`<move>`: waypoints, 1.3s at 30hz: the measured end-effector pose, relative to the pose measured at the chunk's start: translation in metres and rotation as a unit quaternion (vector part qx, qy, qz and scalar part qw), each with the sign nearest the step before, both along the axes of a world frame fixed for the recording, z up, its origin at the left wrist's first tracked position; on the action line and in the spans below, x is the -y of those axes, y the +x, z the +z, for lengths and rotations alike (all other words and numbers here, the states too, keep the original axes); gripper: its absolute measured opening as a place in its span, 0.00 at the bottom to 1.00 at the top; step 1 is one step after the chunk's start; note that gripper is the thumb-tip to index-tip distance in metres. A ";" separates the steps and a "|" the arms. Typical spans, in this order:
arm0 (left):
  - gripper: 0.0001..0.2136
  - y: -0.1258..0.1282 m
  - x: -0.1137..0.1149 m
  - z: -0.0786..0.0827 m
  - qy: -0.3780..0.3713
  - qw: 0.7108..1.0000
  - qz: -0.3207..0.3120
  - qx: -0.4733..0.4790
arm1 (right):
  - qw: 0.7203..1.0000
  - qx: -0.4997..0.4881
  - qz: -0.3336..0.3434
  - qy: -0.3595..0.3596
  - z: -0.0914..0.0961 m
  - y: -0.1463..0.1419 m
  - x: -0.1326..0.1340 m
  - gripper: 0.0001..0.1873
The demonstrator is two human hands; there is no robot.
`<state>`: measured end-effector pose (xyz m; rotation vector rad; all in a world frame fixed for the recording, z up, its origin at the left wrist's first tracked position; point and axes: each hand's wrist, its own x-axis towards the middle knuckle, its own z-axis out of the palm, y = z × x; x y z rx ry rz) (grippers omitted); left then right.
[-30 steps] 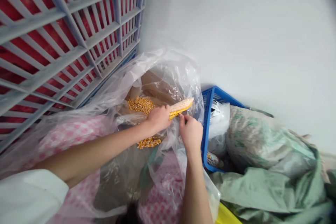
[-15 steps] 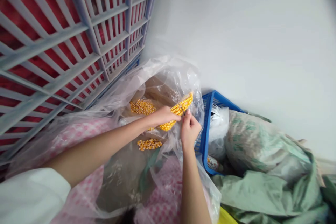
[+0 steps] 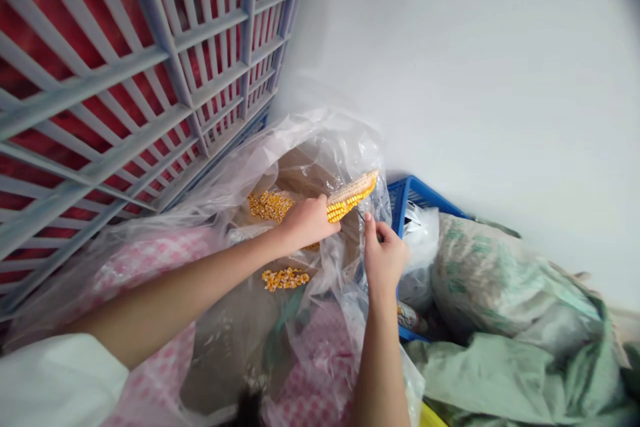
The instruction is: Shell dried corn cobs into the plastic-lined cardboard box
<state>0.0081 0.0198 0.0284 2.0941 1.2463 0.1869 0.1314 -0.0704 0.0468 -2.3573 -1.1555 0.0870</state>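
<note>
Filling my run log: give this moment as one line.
left hand: grips corn cob | right hand: pinches thin dark tool | loose kernels: nearby

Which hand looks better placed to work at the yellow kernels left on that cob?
Probably the right hand: it pinches a thin dark tool close beside the yellow kernels, while the left hand is busy gripping the cob.
</note>
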 end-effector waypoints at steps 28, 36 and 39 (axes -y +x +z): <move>0.19 0.010 0.024 -0.019 -0.107 0.991 -0.072 0.042 | 0.997 0.008 -0.037 0.073 -0.010 -0.018 -0.007 0.26; 0.19 0.006 0.004 -0.007 -0.151 0.982 -0.021 0.116 | 0.991 -0.085 -0.036 0.098 0.006 0.013 0.002 0.26; 0.19 0.007 0.002 -0.008 -0.213 0.961 -0.040 0.171 | 0.993 -0.091 0.019 0.072 0.008 0.015 0.002 0.24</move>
